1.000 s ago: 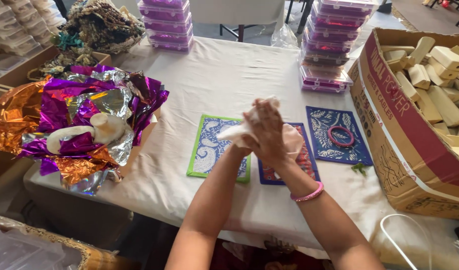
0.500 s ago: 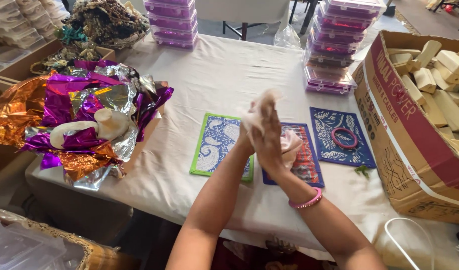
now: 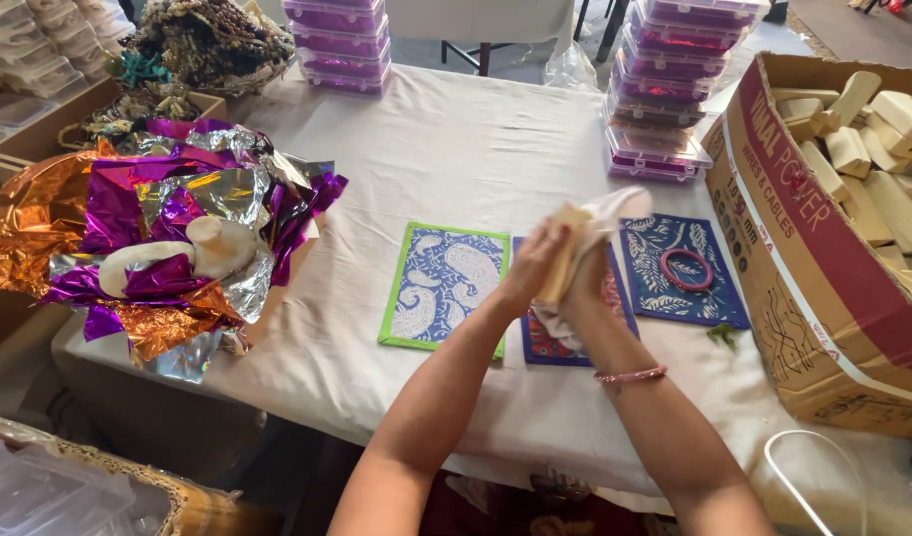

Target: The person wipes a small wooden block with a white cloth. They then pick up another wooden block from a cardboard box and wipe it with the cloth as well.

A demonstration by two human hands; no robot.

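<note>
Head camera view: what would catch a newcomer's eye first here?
The heap of shiny purple, silver and orange foil at the table's left. At centre, both hands clasp a pale block in white cloth above patterned cards. At right sits a cardboard box of pale wooden blocks.

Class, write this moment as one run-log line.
left hand: holds wooden block | right hand: wraps white cloth round it | below: red mat

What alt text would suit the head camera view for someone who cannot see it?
Two hands, left hand and right hand, hold a pale wooden block wrapped in white cloth above three patterned mats on a white-covered table. Crumpled foil lies left, a cardboard box of blocks right.
</note>
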